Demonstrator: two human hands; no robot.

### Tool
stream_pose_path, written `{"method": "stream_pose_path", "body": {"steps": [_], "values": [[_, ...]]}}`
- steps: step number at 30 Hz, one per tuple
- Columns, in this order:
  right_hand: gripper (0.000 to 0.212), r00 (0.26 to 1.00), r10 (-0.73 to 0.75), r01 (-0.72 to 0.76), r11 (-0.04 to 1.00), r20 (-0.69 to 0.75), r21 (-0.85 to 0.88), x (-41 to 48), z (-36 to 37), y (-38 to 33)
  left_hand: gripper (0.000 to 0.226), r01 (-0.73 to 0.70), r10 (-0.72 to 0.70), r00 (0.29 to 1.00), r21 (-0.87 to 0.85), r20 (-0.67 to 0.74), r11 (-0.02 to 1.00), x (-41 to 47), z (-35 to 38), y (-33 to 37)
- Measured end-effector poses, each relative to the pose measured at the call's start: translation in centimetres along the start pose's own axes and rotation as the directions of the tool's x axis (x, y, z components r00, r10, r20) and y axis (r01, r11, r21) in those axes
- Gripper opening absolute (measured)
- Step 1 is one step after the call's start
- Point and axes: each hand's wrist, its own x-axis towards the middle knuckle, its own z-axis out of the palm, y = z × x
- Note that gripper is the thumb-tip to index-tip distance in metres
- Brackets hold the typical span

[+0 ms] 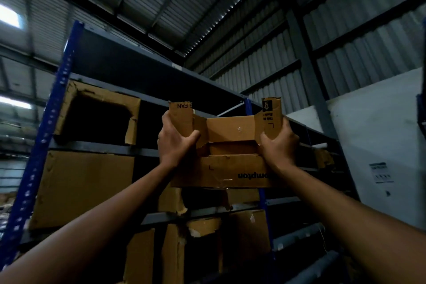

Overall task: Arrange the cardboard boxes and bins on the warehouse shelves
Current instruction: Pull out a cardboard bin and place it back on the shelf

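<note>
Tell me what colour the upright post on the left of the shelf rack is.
The upright post is blue, clearest in the head view.

Brown cardboard box (228, 168) with black print; blue shelf upright (43, 136).

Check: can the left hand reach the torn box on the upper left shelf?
Probably not yet: the left hand grips the open cardboard box, shared with the right hand. The way to the torn box looks free.

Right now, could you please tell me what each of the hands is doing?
Left hand: grips the box's left flap.
Right hand: grips its right flap.
</note>
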Motion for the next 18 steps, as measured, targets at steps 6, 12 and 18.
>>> {"method": "stream_pose_path", "body": {"steps": [6,12,18], "values": [[0.043,1.0,-0.009,0.01,0.998,-0.011,0.069,2.6,4.0,2.5,0.082,-0.055,0.057,0.998,0.077,-0.024,0.996,2.7,1.7,-1.7],[0.033,0.999,-0.035,0.036,0.993,-0.012,0.113,4.6,8.2,6.1,0.083,-0.074,0.085,0.994,0.156,-0.071,0.985,4.0,3.8,-3.5],[0.056,0.996,-0.084,0.084,0.976,-0.007,0.203,5.8,11.1,8.7,0.082,-0.087,0.12,0.986,0.259,-0.118,0.962,4.5,6.4,-4.2]]}}
